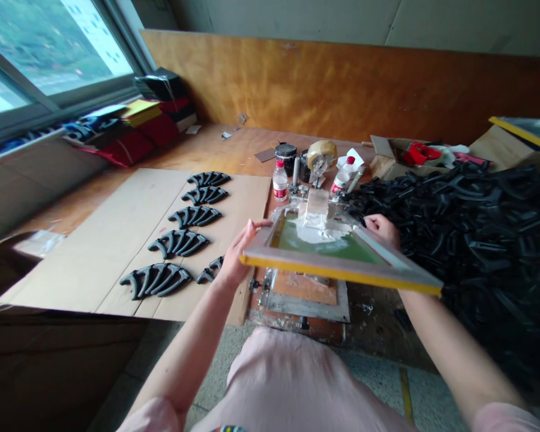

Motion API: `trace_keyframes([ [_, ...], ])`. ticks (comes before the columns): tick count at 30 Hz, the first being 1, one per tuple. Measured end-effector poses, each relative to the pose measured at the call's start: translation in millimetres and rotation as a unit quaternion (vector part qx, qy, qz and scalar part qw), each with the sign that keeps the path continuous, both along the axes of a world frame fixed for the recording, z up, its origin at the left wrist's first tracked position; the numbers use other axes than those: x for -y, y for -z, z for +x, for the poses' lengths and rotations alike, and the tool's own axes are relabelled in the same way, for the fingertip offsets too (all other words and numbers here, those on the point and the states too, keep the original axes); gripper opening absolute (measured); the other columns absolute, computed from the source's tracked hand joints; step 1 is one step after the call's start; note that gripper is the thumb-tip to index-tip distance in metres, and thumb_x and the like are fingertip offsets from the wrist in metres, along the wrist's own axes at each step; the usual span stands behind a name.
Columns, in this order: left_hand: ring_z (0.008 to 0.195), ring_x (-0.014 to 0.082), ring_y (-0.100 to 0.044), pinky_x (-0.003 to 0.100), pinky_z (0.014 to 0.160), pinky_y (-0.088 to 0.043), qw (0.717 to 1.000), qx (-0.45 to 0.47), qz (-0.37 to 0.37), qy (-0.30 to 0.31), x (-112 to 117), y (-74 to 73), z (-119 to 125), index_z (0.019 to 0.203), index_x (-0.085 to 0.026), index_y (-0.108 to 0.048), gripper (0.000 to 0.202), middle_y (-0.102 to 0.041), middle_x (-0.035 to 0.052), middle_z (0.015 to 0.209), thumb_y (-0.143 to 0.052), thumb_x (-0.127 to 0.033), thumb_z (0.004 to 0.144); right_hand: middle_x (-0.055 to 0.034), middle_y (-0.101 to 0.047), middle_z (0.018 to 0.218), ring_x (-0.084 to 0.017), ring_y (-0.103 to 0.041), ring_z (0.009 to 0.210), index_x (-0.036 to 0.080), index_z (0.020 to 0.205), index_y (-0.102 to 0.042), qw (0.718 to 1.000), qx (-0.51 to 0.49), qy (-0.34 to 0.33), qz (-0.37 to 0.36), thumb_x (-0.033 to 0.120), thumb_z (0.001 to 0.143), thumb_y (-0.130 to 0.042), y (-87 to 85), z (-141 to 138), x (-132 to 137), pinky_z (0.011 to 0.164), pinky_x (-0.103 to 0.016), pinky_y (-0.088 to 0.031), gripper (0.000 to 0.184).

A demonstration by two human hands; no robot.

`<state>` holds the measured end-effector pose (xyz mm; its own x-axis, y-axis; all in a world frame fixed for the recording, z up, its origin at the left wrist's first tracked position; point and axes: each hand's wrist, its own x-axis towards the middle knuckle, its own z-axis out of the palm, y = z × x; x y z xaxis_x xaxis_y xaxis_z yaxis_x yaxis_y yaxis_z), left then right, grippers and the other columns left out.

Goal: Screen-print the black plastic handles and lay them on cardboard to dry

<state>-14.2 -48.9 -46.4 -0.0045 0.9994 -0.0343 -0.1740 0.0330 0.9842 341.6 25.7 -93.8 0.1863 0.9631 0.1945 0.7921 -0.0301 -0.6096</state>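
A screen printing frame (342,273) with a yellow front edge and green mesh is tilted up over a small printing base (308,297). White ink (321,234) lies on its mesh, by a pale ink-smeared block (315,209). Beside the frame's left edge is my left hand (237,255), fingers stretched toward it; I cannot tell whether they touch. My right hand (383,231) is closed past the frame's right side, at the pile of black plastic parts (472,234). What it holds, if anything, is hidden. Loose black parts (207,275) lie left of my left hand.
Fan-shaped groups of black curved parts (157,279) line a cardboard sheet (103,240) on the left. Behind the frame stand two red-capped bottles (279,181), dark tubs (286,157) and a tape roll (322,156). An open carton (384,157) sits behind the pile.
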Motion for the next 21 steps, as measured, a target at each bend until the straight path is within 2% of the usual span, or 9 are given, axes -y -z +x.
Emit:
trace_keyframes([
  [4, 0.090, 0.0177, -0.066, 0.028, 0.071, -0.053, 0.997, 0.045, 0.060, 0.027, -42.4, -32.6, 13.3, 0.116, -0.018, -0.060, 0.053, -0.069, 0.0082, 0.102, -0.046, -0.061, 0.089, -0.0053, -0.068, 0.084, -0.019, -0.062, 0.078, 0.019, 0.085, -0.066, 0.987, 0.054, -0.125, -0.081, 0.050, 0.085, -0.057, 61.8, -24.4, 41.1, 0.074, -0.031, -0.047, 0.033],
  [7, 0.088, 0.0164, -0.067, 0.027, 0.070, -0.053, 0.996, 0.052, 0.062, -0.028, -45.2, -34.4, 25.7, 0.120, -0.021, -0.054, 0.054, -0.070, 0.0060, 0.098, -0.042, -0.064, 0.089, -0.0098, -0.065, 0.097, -0.022, -0.060, 0.094, 0.017, 0.084, -0.062, 0.961, 0.166, -0.202, -0.093, 0.042, 0.086, -0.062, 84.7, -62.4, 65.5, 0.083, -0.031, -0.044, 0.025],
  [9, 0.082, 0.0160, -0.068, 0.025, 0.066, -0.053, 0.996, 0.057, 0.022, -0.061, -24.9, -19.4, 36.7, 0.118, -0.019, -0.056, 0.054, -0.071, 0.0058, 0.092, -0.046, -0.063, 0.088, -0.0114, -0.065, 0.095, -0.023, -0.060, 0.094, 0.016, 0.087, -0.060, 0.952, 0.211, -0.187, -0.115, 0.034, 0.089, -0.060, 83.1, -81.7, 74.7, 0.081, -0.031, -0.043, 0.018],
  [10, 0.079, 0.0168, -0.068, 0.025, 0.063, -0.053, 0.997, 0.052, -0.026, -0.042, -9.1, -7.7, 43.1, 0.114, -0.017, -0.058, 0.054, -0.071, 0.0071, 0.089, -0.050, -0.063, 0.086, -0.0116, -0.066, 0.092, -0.023, -0.061, 0.091, 0.016, 0.089, -0.059, 0.953, 0.217, -0.169, -0.128, 0.032, 0.091, -0.057, 78.6, -89.9, 79.3, 0.079, -0.031, -0.043, 0.017],
  [13, 0.080, 0.0235, -0.070, 0.028, 0.058, -0.054, 0.966, 0.028, -0.232, 0.111, 47.0, 33.8, 63.8, 0.109, -0.013, -0.063, 0.056, -0.073, 0.0143, 0.092, -0.062, -0.060, 0.079, -0.0108, -0.066, 0.087, -0.023, -0.060, 0.086, 0.015, 0.094, -0.057, 0.966, 0.196, -0.132, -0.108, 0.032, 0.095, -0.050, 60.0, -116.9, 102.0, 0.074, -0.031, -0.043, 0.018],
  [15, 0.090, 0.0250, -0.070, 0.031, 0.065, -0.056, 0.947, 0.072, -0.289, 0.121, 77.4, 58.1, 72.8, 0.107, -0.016, -0.064, 0.051, -0.072, 0.0144, 0.102, -0.060, -0.059, 0.081, -0.0093, -0.065, 0.089, -0.022, -0.058, 0.088, 0.017, 0.091, -0.057, 0.964, 0.183, -0.187, -0.037, 0.030, 0.096, -0.049, 51.0, -137.5, 121.0, 0.078, -0.032, -0.043, 0.016],
  [18, 0.088, 0.0213, -0.071, 0.030, 0.069, -0.057, 0.942, 0.132, -0.308, 0.024, 96.0, 84.8, 63.2, 0.097, -0.017, -0.062, 0.037, -0.072, 0.0106, 0.101, -0.061, -0.051, 0.084, -0.0059, -0.065, 0.093, -0.020, -0.055, 0.094, 0.019, 0.090, -0.058, 0.920, 0.165, -0.351, 0.053, 0.028, 0.096, -0.050, 48.5, -146.5, 133.0, 0.084, -0.032, -0.042, 0.014],
  [19, 0.085, 0.0201, -0.071, 0.029, 0.068, -0.057, 0.942, 0.122, -0.312, -0.018, 95.8, 92.8, 51.4, 0.096, -0.017, -0.060, 0.033, -0.072, 0.0096, 0.101, -0.062, -0.048, 0.084, -0.0054, -0.065, 0.095, -0.020, -0.055, 0.095, 0.020, 0.090, -0.059, 0.911, 0.165, -0.373, 0.056, 0.029, 0.095, -0.050, 50.0, -136.7, 129.7, 0.085, -0.032, -0.042, 0.014],
  [21, 0.081, 0.0186, -0.072, 0.028, 0.065, -0.057, 0.941, 0.059, -0.319, -0.096, 91.2, 110.1, 15.9, 0.097, -0.019, -0.057, 0.028, -0.072, 0.0089, 0.105, -0.061, -0.044, 0.085, -0.0066, -0.066, 0.098, -0.020, -0.054, 0.098, 0.019, 0.089, -0.062, 0.924, 0.192, -0.330, 0.017, 0.027, 0.094, -0.053, 54.8, -95.0, 114.9, 0.086, -0.032, -0.042, 0.013],
])
